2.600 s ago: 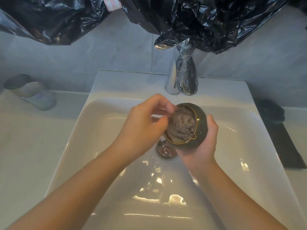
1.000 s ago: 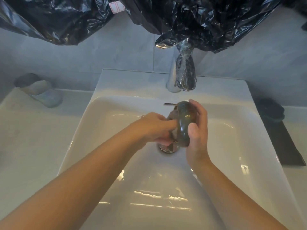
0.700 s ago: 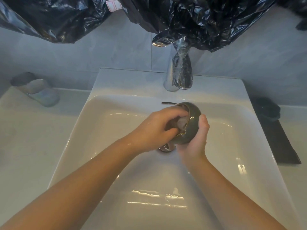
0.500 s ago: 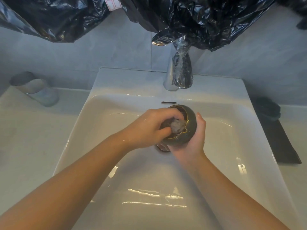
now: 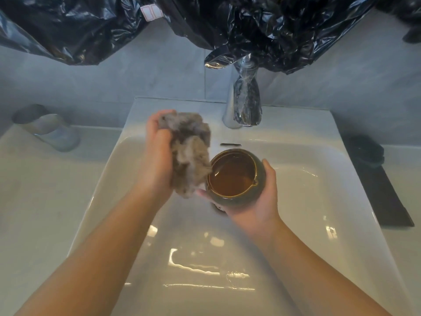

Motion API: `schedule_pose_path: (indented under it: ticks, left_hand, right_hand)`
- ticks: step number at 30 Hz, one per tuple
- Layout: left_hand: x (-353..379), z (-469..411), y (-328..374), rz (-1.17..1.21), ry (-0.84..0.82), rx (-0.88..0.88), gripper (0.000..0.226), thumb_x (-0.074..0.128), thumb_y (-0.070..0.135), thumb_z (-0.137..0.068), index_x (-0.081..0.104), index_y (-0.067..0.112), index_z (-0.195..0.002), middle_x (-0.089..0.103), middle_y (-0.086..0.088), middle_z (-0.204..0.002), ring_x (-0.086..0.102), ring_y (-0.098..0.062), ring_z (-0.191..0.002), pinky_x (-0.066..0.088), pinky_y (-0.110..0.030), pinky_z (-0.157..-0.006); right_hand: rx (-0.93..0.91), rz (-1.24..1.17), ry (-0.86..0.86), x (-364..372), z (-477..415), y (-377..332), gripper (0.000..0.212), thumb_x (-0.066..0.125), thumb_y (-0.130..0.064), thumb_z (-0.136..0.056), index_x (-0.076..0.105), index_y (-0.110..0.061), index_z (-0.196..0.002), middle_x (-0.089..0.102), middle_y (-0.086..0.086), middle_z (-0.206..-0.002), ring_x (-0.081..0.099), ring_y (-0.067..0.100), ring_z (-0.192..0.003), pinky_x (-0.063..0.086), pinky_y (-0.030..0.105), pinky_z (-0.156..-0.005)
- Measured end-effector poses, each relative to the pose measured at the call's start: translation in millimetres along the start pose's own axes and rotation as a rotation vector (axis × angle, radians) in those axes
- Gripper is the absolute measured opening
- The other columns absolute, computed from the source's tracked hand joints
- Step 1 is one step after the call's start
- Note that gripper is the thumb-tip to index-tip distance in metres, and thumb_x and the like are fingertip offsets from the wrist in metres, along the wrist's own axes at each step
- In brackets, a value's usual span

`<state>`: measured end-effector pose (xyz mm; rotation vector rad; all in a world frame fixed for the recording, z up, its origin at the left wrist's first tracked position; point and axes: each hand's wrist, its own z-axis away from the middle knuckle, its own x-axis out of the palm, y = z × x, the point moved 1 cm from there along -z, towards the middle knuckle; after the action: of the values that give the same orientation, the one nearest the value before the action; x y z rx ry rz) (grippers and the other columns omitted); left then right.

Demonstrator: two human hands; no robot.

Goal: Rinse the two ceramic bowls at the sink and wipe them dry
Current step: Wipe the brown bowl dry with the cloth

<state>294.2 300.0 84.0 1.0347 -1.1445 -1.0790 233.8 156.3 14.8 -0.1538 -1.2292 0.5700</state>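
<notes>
- Right hand point(image 5: 257, 201) cups the bowl point(image 5: 234, 176) over the sink's point(image 5: 319, 190) middle, fingers curled round its wall; left hand point(image 5: 157, 160) clutches a bunched cloth point(image 5: 190, 156) just beside the rim
- Wiping seems nearly done on this bowl; its inside shines, wet or glaze unclear
- Only one bowl shows; a dark shape point(image 5: 366, 151) past the sink's right edge is too dim to name

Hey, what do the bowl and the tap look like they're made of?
Bowl: glazed ceramic by the look, glossy brown inside, dark green outside. Tap: likely chromed metal, mirror-bright; black plastic film partly wraps it.
</notes>
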Motion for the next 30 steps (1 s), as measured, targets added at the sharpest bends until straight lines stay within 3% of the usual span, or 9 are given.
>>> schedule_pose_path:
  ticks: [2,4,6,8,11,15,19,24,30]
  left_hand:
    - [-12,-1,1,-0.075,0.092,-0.095,0.030,0.037,0.013,-0.097,0.048,0.025,-0.122,0.061,-0.007,-0.101,0.064,-0.021,-0.086,0.055,-0.038,-0.071]
    - [-18,3,-8,-0.173,0.092,-0.134,0.025,0.035,0.022,-0.102,0.048,0.033,-0.119,0.058,-0.009,-0.111,0.062,-0.026,-0.094,0.056,-0.044,-0.077]
    - [-13,13,-21,-0.293,0.016,-0.123,0.017,0.038,0.032,-0.101,0.049,0.042,-0.110,0.060,-0.002,-0.109,0.062,-0.026,-0.097,0.054,-0.050,-0.086]
    - [-2,23,-34,-0.381,-0.102,-0.121,0.021,0.050,0.039,-0.096,0.047,0.042,-0.116,0.066,0.013,-0.096,0.067,-0.013,-0.089,0.056,-0.039,-0.086]
    - [7,30,-44,-0.487,-0.154,-0.103,0.038,0.067,0.034,-0.084,0.049,0.039,-0.118,0.068,0.014,-0.089,0.067,-0.005,-0.079,0.057,-0.032,-0.078]
    - [4,27,-40,-0.581,-0.005,-0.062,0.032,0.060,0.018,-0.084,0.055,0.034,-0.111,0.064,0.010,-0.081,0.063,-0.002,-0.067,0.055,-0.024,-0.067]
    - [7,35,-33,-0.534,0.083,0.030,0.032,0.056,0.009,-0.088,0.050,0.029,-0.112,0.057,0.014,-0.074,0.056,0.018,-0.059,0.041,-0.002,-0.047]
    - [2,28,-25,-0.667,-0.096,0.060,0.028,0.057,0.021,-0.091,0.047,0.033,-0.114,0.061,0.014,-0.078,0.060,0.009,-0.062,0.042,-0.006,-0.049]
    - [-11,11,-20,-0.903,-0.353,0.126,0.026,0.060,0.036,-0.088,0.051,0.035,-0.113,0.059,0.020,-0.083,0.056,0.005,-0.079,0.041,-0.010,-0.064]
  right_hand:
    - [0.017,-0.040,-0.021,-2,0,-2,0.073,0.065,-0.059,-0.071,0.059,-0.014,-0.128,0.055,0.024,-0.138,0.055,0.049,-0.124,0.047,0.064,-0.096]
    - [0.021,-0.066,0.014,-3,-1,-4,0.066,0.048,-0.060,-0.084,0.055,-0.015,-0.132,0.049,0.025,-0.145,0.051,0.049,-0.129,0.044,0.066,-0.099]
    - [0.021,-0.067,0.075,0,0,-7,0.057,0.038,-0.058,-0.091,0.064,-0.015,-0.118,0.065,0.020,-0.124,0.064,0.040,-0.113,0.050,0.057,-0.092]
    - [0.032,-0.037,0.134,1,0,-7,0.053,0.040,-0.058,-0.088,0.070,-0.016,-0.099,0.072,0.013,-0.099,0.068,0.030,-0.092,0.049,0.041,-0.080]
    - [0.053,0.001,0.185,-1,-2,-8,0.053,0.049,-0.057,-0.078,0.071,-0.014,-0.101,0.073,0.013,-0.098,0.064,0.029,-0.097,0.044,0.041,-0.087]
    - [-0.008,0.237,0.250,-5,-7,-10,0.061,0.039,-0.060,-0.092,0.069,-0.013,-0.116,0.073,0.014,-0.112,0.064,0.031,-0.113,0.045,0.050,-0.104]
    - [-0.332,0.782,0.318,3,-6,-4,0.030,0.046,-0.046,-0.095,0.057,-0.032,-0.118,0.071,0.002,-0.110,0.070,0.020,-0.103,0.059,0.042,-0.085]
    - [-0.522,1.025,0.346,7,2,-7,0.017,0.039,-0.022,-0.105,0.052,-0.033,-0.109,0.067,-0.008,-0.099,0.066,0.011,-0.092,0.050,0.012,-0.068]
    - [-0.376,1.199,0.208,6,3,-9,0.021,0.042,-0.025,-0.104,0.060,-0.035,-0.099,0.069,-0.006,-0.099,0.067,0.012,-0.094,0.057,0.025,-0.079]
